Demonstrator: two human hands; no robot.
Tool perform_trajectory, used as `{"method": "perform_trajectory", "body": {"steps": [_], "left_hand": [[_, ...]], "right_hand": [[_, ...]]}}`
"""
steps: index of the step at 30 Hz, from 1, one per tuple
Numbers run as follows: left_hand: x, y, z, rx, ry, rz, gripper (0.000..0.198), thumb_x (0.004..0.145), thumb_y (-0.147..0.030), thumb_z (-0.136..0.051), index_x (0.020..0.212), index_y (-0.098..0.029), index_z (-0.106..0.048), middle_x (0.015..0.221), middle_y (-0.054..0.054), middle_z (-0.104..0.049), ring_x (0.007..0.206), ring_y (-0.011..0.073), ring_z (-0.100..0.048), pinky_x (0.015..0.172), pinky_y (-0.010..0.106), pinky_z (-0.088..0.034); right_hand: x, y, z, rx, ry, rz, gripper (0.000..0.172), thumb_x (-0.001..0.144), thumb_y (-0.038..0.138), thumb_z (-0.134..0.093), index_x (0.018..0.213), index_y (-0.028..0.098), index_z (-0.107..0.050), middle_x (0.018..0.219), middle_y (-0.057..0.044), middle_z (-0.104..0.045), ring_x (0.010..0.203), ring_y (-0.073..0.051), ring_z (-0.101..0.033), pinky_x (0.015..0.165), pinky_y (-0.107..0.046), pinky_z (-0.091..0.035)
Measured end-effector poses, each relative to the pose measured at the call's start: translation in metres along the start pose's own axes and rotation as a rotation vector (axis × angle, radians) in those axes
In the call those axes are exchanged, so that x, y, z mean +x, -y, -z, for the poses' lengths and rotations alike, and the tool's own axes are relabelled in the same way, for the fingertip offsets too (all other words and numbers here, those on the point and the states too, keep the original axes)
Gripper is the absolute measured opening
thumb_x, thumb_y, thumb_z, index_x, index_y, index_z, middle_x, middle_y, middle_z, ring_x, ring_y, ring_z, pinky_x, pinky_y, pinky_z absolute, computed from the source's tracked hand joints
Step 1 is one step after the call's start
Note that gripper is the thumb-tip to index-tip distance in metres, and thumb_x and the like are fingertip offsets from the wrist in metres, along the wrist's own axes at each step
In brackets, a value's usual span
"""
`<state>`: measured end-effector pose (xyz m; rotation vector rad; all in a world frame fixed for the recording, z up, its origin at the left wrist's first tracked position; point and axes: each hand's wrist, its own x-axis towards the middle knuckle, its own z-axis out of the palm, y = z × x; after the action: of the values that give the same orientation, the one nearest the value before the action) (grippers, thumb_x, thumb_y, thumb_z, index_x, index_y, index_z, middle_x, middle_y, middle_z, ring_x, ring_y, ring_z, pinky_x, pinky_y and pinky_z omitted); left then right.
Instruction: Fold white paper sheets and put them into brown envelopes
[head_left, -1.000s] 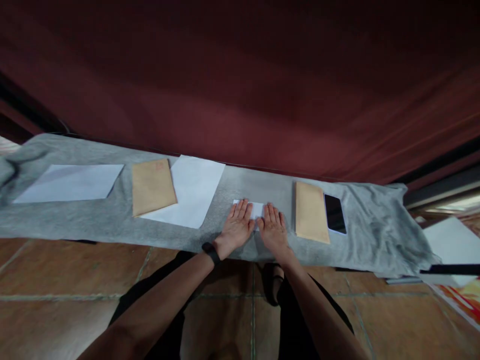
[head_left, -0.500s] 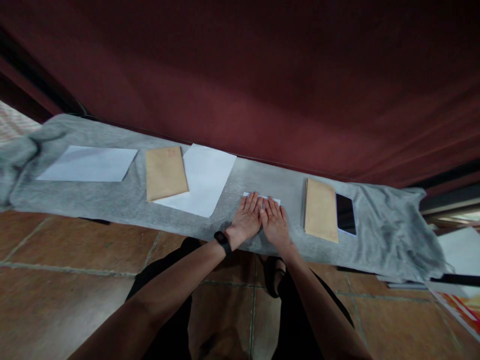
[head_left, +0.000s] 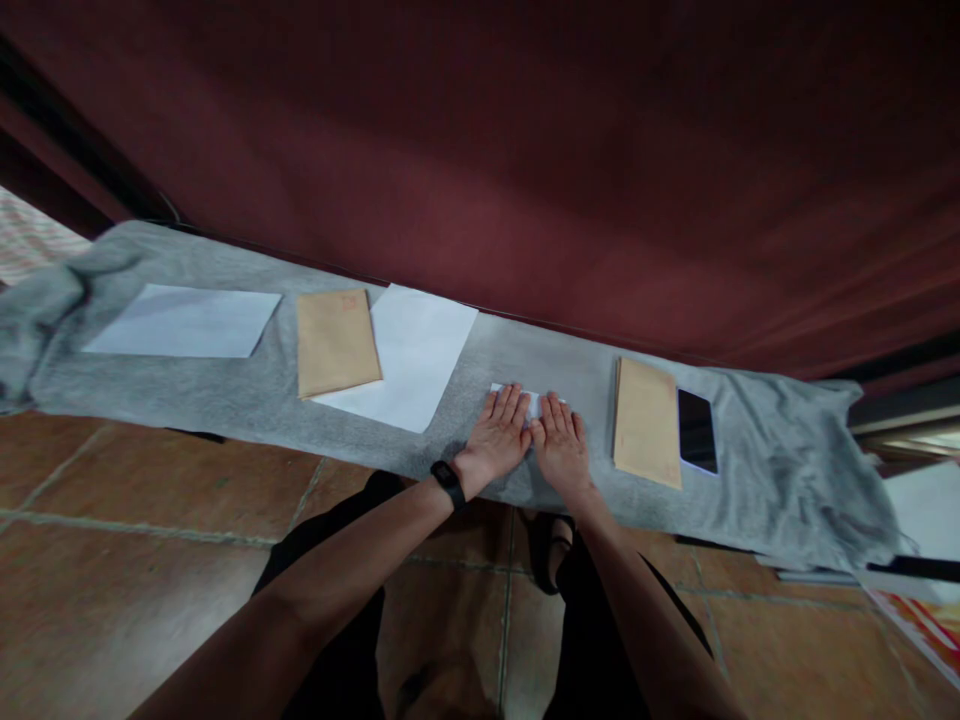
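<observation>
My left hand (head_left: 499, 436) and my right hand (head_left: 561, 445) lie flat side by side, fingers stretched out, pressing on a small folded white paper (head_left: 531, 399) on a grey cloth (head_left: 225, 400). Only the paper's far edge shows beyond my fingertips. A black band circles my left wrist. Just right of my right hand lies a tan envelope (head_left: 646, 421) with a black phone (head_left: 697, 431) beside it. Left of my hands a white sheet (head_left: 409, 360) lies partly under another tan envelope (head_left: 336, 342).
A further white sheet (head_left: 184, 321) lies at the cloth's far left. A dark red curtain (head_left: 525, 150) hangs behind the cloth. Brown floor tiles (head_left: 135, 540) spread in front. White paper and a dark bar (head_left: 915, 567) sit at the right edge.
My hands have drawn closer together over the folded paper, so less of it shows. The view has shifted a little.
</observation>
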<state>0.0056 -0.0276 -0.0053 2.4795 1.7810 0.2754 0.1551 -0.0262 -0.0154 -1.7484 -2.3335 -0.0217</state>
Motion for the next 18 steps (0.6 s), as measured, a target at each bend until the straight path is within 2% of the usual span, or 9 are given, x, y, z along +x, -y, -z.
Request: {"method": "perform_trajectory", "body": {"steps": [5,12,18], "left_hand": [[-0.001,0.002,0.002,-0.003,-0.003,0.001,0.062,0.103,-0.039,-0.03,0.157,-0.008,-0.032,0.166,0.017,-0.026,0.156,0.0281,-0.019,0.127,0.047,-0.013],[-0.003,0.007,0.005,0.009,-0.008,0.013,0.07,0.102,-0.054,-0.035,0.156,-0.01,-0.034,0.166,0.019,-0.027,0.155,0.0305,-0.021,0.126,0.05,-0.012],[-0.003,0.005,0.006,0.034,0.007,0.027,0.07,0.101,-0.054,-0.037,0.157,-0.011,-0.033,0.165,0.019,-0.028,0.154,0.0312,-0.023,0.126,0.052,-0.013]], "right_hand": [[-0.002,-0.005,-0.002,-0.014,-0.018,-0.015,0.058,0.108,0.036,-0.022,0.157,0.008,-0.034,0.163,-0.015,-0.035,0.15,-0.028,-0.033,0.122,-0.049,-0.022],[-0.003,-0.012,-0.004,-0.013,-0.039,-0.035,0.058,0.106,0.036,-0.028,0.157,0.008,-0.034,0.161,-0.018,-0.037,0.149,-0.029,-0.035,0.12,-0.05,-0.026],[0.001,-0.021,-0.004,0.041,-0.057,-0.041,0.055,0.105,0.035,-0.032,0.154,0.01,-0.039,0.158,-0.017,-0.043,0.148,-0.029,-0.036,0.12,-0.051,-0.024]]}}
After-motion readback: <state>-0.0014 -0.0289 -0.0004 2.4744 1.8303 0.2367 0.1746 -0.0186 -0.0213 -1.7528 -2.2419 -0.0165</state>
